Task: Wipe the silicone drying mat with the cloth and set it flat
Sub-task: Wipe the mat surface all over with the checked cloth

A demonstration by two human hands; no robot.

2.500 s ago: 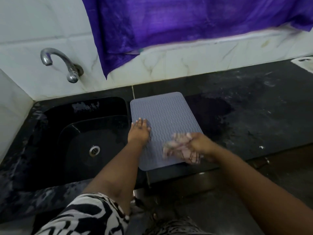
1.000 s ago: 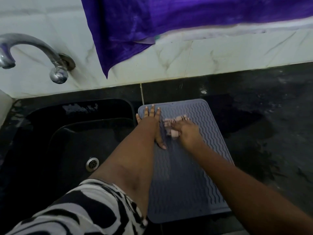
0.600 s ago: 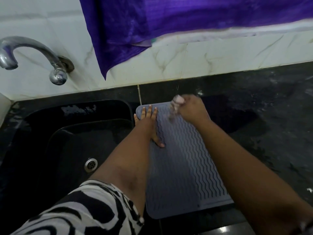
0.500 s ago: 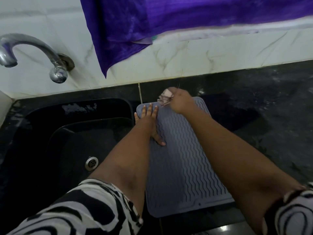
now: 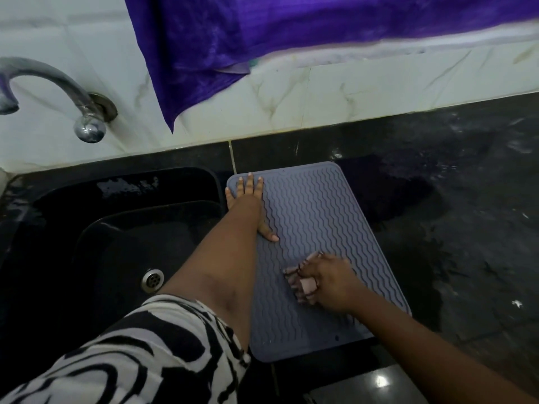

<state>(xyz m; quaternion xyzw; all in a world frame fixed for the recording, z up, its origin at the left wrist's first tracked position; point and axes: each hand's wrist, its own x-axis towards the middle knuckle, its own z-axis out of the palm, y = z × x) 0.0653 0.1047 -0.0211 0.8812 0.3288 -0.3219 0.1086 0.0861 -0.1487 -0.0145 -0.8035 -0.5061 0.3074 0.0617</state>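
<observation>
Black stone counter [image 5: 455, 205] beside black sink [image 5: 122, 228] | grey-blue rectangular silicone drying mat [image 5: 315, 217], wavy ribs, lying flat, long axis running from wall toward front edge | left hand [image 5: 248, 199] flat, fingers straight, pressing far-left corner | right hand [image 5: 329, 282] clutching crumpled pinkish cloth [image 5: 302, 282] on mat's near half

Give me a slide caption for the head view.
Left hand pins grey silicone drying mat beside sink; right hand wipes with cloth.

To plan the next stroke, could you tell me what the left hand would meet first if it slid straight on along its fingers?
The left hand would cross the mat's far edge, then bare counter, then probably the tiled wall.
</observation>
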